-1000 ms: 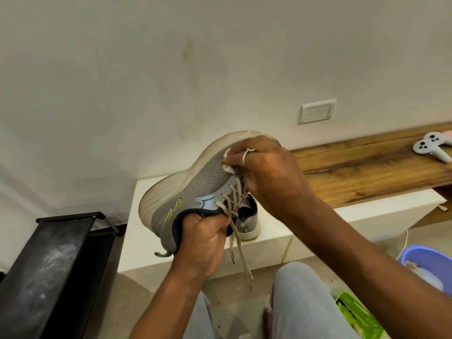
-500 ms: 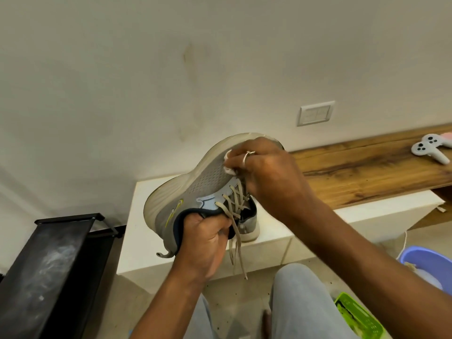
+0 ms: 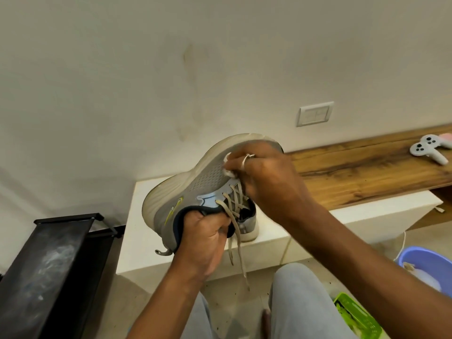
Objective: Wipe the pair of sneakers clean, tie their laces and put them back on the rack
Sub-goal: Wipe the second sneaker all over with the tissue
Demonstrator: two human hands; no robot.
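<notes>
A grey sneaker (image 3: 193, 187) with a thick pale sole is held in the air on its side, sole toward the wall. My left hand (image 3: 204, 238) grips it at the dark collar by the heel. My right hand (image 3: 266, 177) pinches a small white wipe (image 3: 228, 171) and presses it on the mesh near the toe. Its beige laces (image 3: 236, 231) hang loose and untied. The second sneaker (image 3: 248, 227) stands on the white ledge (image 3: 146, 231) behind, mostly hidden. The black shoe rack (image 3: 49, 260) stands at the lower left.
A wooden shelf (image 3: 362, 177) runs right along the wall, with a white game controller (image 3: 429, 149) on it. A purple basin (image 3: 425, 265) and a green basket (image 3: 357, 316) sit on the floor at the lower right. My knees in grey trousers (image 3: 300, 302) are below.
The sneaker has shifted slightly right and down in my hands. My right hand stays at the toe area with the wipe, moving only a little.
</notes>
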